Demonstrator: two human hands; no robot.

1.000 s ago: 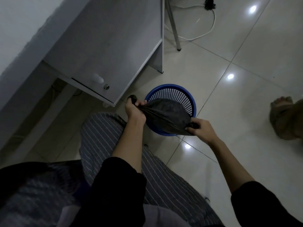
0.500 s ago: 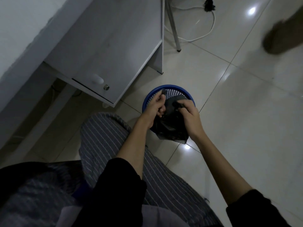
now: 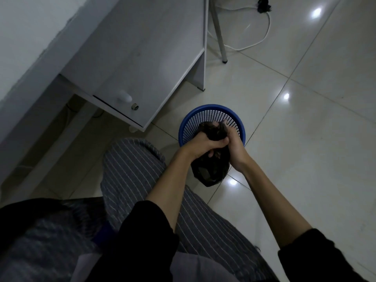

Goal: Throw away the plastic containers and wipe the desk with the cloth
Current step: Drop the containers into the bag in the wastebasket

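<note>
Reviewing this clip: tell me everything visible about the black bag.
The black bag looks like thin, crinkled plastic, dark and slightly glossy. Its top is bunched into a twisted neck held in the grip of both the left hand and the right hand. Its rounded, filled bottom hangs below the hands, in front of the blue basket. Its contents are hidden.

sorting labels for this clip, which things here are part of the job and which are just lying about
Part of the job:
- black plastic bag, bunched at its neck, held above the floor
- left hand and right hand, both gripping the bag
- blue mesh bin, just beyond the hands
- desk

Just lying about:
- white cable on the floor
- black plug
- metal leg
</note>
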